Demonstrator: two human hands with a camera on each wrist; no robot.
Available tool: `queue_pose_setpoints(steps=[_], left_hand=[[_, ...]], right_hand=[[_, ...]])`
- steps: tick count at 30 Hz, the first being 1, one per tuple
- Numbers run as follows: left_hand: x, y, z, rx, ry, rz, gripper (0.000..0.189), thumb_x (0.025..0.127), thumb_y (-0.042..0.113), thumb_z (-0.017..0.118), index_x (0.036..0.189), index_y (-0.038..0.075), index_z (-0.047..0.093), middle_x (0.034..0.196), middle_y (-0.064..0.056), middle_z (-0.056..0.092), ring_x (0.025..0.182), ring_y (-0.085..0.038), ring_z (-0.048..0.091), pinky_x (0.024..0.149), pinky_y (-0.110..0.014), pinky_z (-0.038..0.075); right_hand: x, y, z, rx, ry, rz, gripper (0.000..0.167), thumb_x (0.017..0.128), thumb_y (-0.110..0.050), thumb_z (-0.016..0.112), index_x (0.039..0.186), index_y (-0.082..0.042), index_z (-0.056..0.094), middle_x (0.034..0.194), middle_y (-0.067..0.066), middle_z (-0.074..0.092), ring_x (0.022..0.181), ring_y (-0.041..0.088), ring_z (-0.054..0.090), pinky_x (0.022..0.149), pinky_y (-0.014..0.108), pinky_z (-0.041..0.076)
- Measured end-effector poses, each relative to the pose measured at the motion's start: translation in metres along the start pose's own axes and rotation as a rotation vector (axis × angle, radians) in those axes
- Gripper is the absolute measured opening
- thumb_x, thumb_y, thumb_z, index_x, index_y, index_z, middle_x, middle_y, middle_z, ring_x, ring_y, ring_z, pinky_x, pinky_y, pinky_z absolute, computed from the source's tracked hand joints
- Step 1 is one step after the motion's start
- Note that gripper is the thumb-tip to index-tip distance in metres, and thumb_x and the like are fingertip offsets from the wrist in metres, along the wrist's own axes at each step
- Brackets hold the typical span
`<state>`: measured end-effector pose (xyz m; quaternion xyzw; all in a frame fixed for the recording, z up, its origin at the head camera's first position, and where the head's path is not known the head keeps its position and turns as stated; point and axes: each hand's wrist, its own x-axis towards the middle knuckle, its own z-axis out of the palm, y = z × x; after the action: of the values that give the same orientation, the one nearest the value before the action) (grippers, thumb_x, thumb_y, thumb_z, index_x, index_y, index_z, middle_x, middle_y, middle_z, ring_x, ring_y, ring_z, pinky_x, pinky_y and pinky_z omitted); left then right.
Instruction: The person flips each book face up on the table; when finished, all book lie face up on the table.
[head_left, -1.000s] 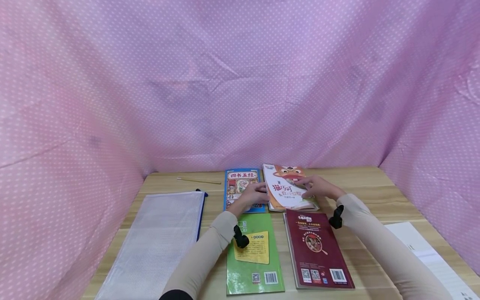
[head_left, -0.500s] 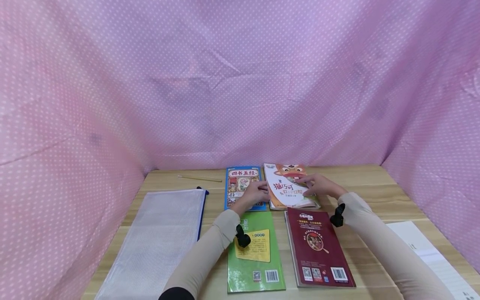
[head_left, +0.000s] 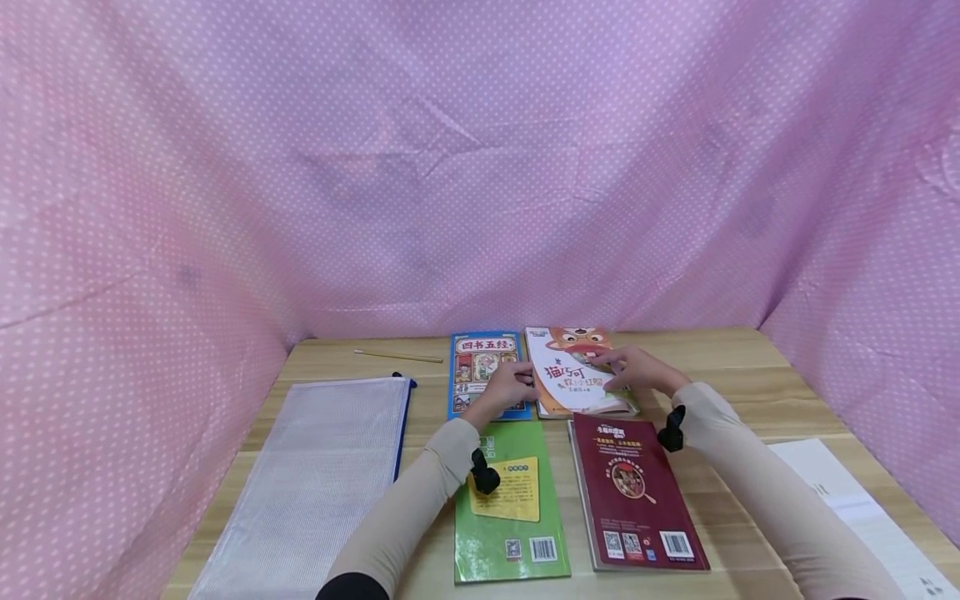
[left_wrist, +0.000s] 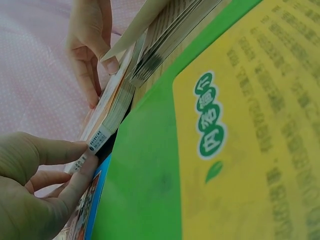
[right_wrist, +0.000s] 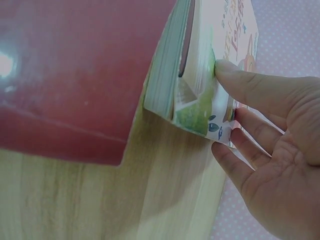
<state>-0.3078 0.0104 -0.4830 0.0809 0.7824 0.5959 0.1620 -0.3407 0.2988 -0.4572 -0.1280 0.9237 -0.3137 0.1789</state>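
A white-and-orange picture book point(head_left: 558, 392) with a cartoon animal on its cover lies at the back of the table. My left hand point(head_left: 507, 390) is at its left side; in the left wrist view, thumb and finger pinch the lower end of its spine point(left_wrist: 100, 140). From the other side my right hand point(head_left: 641, 371) rests spread fingertips on the cover; in the right wrist view, the thumb point(right_wrist: 235, 75) touches the cover and the other fingertips lie by its right edge. A blue book point(head_left: 467, 346) lies partly under my left hand.
Nearer me lie a green book point(head_left: 513, 550) and a maroon book point(head_left: 630, 533). A mesh zip pouch point(head_left: 315, 467) and a pencil point(head_left: 397, 357) are at left, white papers point(head_left: 862, 500) at right. A pink dotted curtain point(head_left: 480, 167) hangs behind.
The hands and the white-and-orange book stay nearly in place. The whole view shifts slightly with the head.
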Motion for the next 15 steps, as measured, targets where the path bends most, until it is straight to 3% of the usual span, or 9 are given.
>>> queue_pose_setpoints(steps=[15], left_hand=[[-0.0016,0.0024,0.001,0.019,-0.001,-0.006,0.066,0.088,-0.007,0.072,0.15,-0.001,0.047,0.131,-0.018,0.061,0.12,-0.029,0.059,0.091,-0.036,0.06]], right_hand=[[-0.0019,-0.001,-0.0007,0.004,0.006,-0.027,0.053,0.089,-0.012,0.078,0.139,-0.006,0.062,0.157,0.03,0.038,0.147,0.052,0.029,0.118,0.065,0.033]])
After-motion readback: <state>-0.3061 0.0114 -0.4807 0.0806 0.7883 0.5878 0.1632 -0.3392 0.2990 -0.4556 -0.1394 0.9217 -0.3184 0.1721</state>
